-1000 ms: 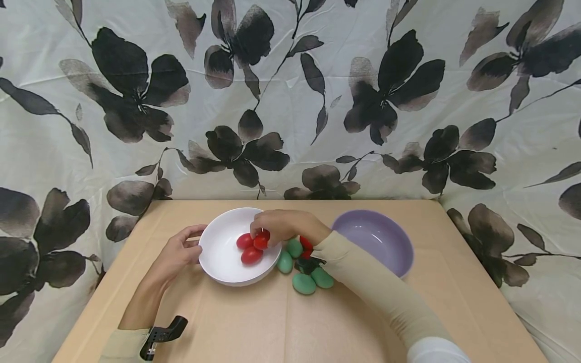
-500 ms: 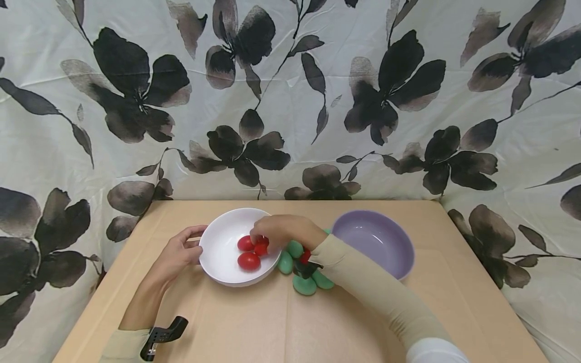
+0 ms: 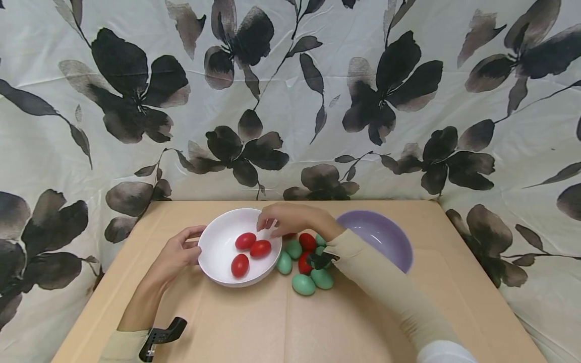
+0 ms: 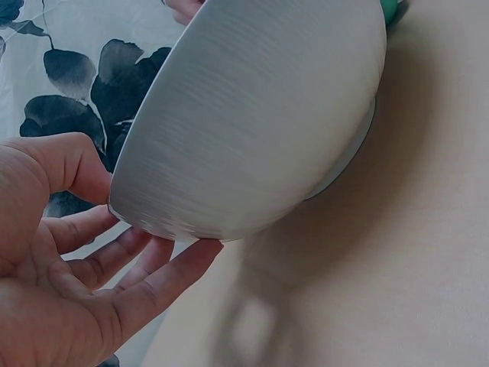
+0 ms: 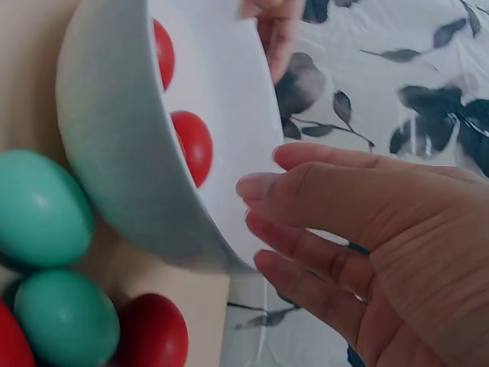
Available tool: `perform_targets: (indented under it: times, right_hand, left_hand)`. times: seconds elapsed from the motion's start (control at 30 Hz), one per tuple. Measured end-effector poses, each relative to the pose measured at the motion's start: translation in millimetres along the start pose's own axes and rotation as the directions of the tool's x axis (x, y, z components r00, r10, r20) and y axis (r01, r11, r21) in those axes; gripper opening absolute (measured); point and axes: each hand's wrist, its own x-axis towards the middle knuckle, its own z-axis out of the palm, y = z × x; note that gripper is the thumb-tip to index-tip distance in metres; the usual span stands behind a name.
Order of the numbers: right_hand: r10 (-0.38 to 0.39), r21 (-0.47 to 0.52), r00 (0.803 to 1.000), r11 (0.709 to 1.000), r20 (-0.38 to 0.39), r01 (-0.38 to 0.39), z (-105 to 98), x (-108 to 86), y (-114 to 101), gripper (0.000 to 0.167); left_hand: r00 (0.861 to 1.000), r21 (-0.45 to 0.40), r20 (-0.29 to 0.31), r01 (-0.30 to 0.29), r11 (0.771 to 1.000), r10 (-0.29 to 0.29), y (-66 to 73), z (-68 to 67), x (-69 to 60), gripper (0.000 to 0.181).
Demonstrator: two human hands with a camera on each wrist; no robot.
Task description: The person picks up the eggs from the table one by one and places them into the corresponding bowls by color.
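Red eggs (image 3: 260, 248), three in the white bowl (image 3: 218, 252)!

My left hand (image 3: 181, 249) pinches the rim; my right hand (image 3: 292, 219) hangs empty, fingers parted, over the right edge. Careful: dip it carelessly and I could send green eggs (image 3: 303, 285) rolling across the table (image 3: 245, 322)!

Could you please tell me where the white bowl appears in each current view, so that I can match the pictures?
Head: the white bowl is left of centre, three red eggs inside, the left hand at its rim.
Left wrist: the white bowl fills the upper middle, seen from outside.
Right wrist: the white bowl is at the top, left of centre.
Shared landmark: the floral cloth.
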Motion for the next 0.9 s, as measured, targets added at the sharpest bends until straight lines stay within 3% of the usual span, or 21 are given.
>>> perform_targets:
  times: [0.5, 0.9]
  right_hand:
    - [-0.019, 0.081, 0.993, 0.996, -0.112, 0.028, -16.9, -21.8, 21.3, 0.033]
    - [0.067, 0.074, 0.986, 0.996, -0.154, -0.056, -23.2, -28.1, 36.9, 0.034]
  left_hand:
    - [1.0, -0.003, -0.001, -0.013, 1.0, 0.013, 0.6, -0.2, -0.3, 0.06]
    - [1.0, -0.001, 0.002, -0.02, 1.0, 0.02, 1.0, -0.2, 0.3, 0.061]
